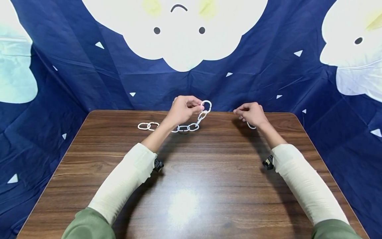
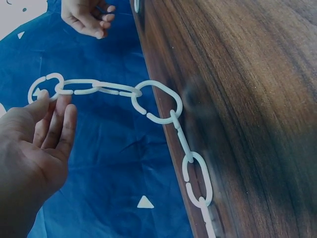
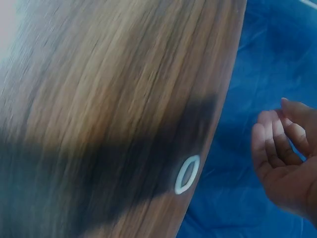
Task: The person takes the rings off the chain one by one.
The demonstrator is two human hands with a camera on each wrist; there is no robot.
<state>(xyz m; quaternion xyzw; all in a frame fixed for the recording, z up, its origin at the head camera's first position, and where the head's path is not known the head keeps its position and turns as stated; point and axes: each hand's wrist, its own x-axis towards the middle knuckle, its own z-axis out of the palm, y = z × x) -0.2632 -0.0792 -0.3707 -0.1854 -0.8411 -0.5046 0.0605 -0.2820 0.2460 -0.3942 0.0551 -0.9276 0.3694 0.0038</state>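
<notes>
A chain of white plastic links [image 2: 183, 139] hangs from my left hand [image 1: 183, 109], which pinches its end link [image 1: 206, 101] between thumb and fingers. From there the chain drops to the table and runs left behind my wrist, reappearing as linked ovals [image 1: 144, 129] on the other side. Small gaps show in the sides of some links. My right hand [image 1: 253, 113] hovers near the back edge with loosely bent fingers, and I see nothing in its grasp. Below it, one separate white link [image 3: 181, 173] lies flat on the table, partly hidden by the hand in the head view.
The brown wood-grain table [image 1: 191, 166] ends at a back edge just beneath both hands. Behind and beside it hangs a blue cloth [image 1: 167, 83] with white cloud shapes. A small black device [image 1: 158, 165] is strapped at each forearm.
</notes>
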